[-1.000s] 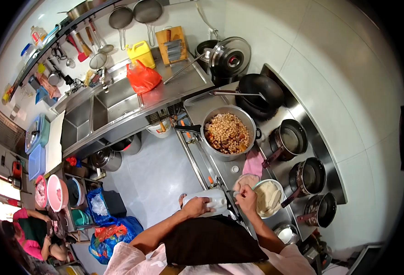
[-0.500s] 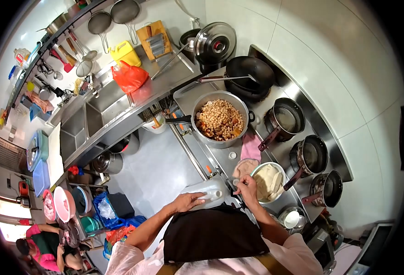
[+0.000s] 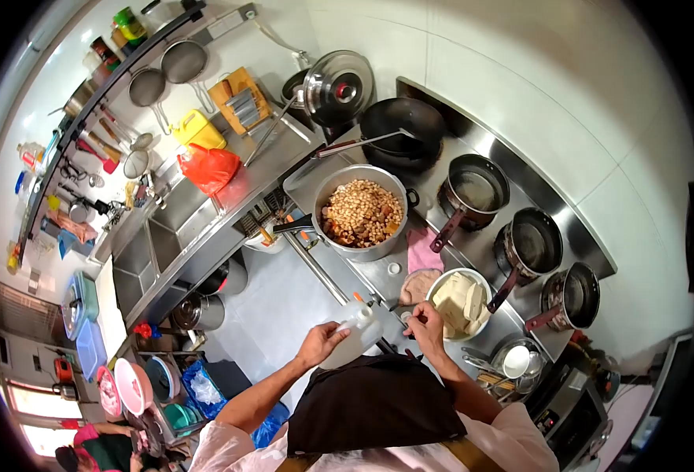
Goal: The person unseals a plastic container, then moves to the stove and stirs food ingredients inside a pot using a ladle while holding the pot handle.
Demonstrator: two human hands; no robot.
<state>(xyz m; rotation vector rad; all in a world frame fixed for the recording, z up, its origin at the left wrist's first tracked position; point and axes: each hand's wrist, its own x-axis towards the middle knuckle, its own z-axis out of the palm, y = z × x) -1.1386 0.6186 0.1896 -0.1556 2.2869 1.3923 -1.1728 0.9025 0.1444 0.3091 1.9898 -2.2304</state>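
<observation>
My left hand [image 3: 322,344] is wrapped round a translucent plastic jug [image 3: 350,340], tilted with its neck up and to the right. Close to the neck, my right hand [image 3: 425,324] pinches a small pale cap [image 3: 406,316]. Just right of that hand sits a bowl of pale slabs [image 3: 461,303]. A pink cloth [image 3: 423,250] lies above the bowl, beside a pot [image 3: 362,212] filled with beans and chunks. Another small white round piece [image 3: 395,268] rests on the steel counter [image 3: 366,271].
Three small pans [image 3: 479,185] and a black wok [image 3: 403,130] line the stove at right. A red bag [image 3: 209,168] and yellow jug [image 3: 198,130] stand by the sink [image 3: 166,240]. Another person [image 3: 107,448] is at lower left, near pink basins [image 3: 134,387].
The jug has tipped more upright, its neck now pointing up beside my right hand. The view has turned, so the stove and sink sit differently. My right hand still pinches the cap.
</observation>
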